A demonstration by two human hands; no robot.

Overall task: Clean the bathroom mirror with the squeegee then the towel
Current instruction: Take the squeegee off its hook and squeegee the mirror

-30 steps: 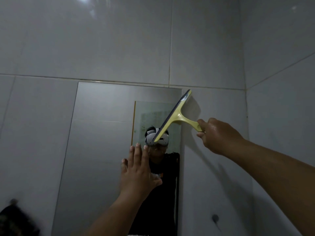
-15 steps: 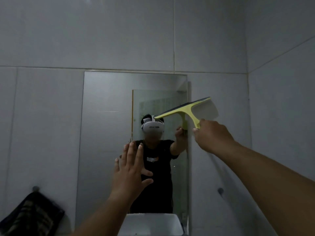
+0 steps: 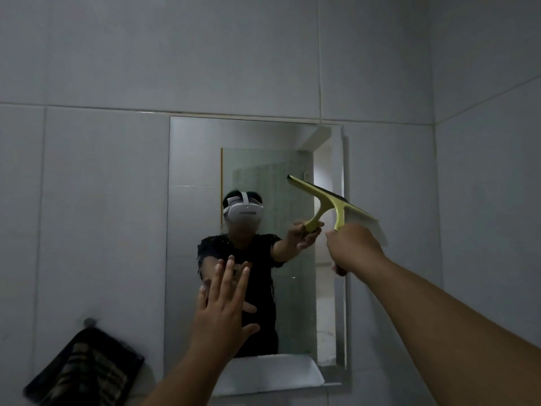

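Observation:
A rectangular mirror hangs on the grey tiled wall. My right hand is shut on the handle of a yellow squeegee, whose blade lies against the mirror's right side, tilted down to the right. Its reflection shows beside it in the glass. My left hand is raised in front of the mirror's lower middle, fingers spread, holding nothing. A dark striped towel hangs from a wall hook at the lower left.
A white shelf or basin edge sits under the mirror. A side wall meets the mirror wall at the right. The mirror reflects a person in a headset and a doorway behind.
The squeegee has swung from nearly upright at the mirror's top right corner to a downward-right tilt lower on the glass. The view has pulled back, showing more towel and shelf.

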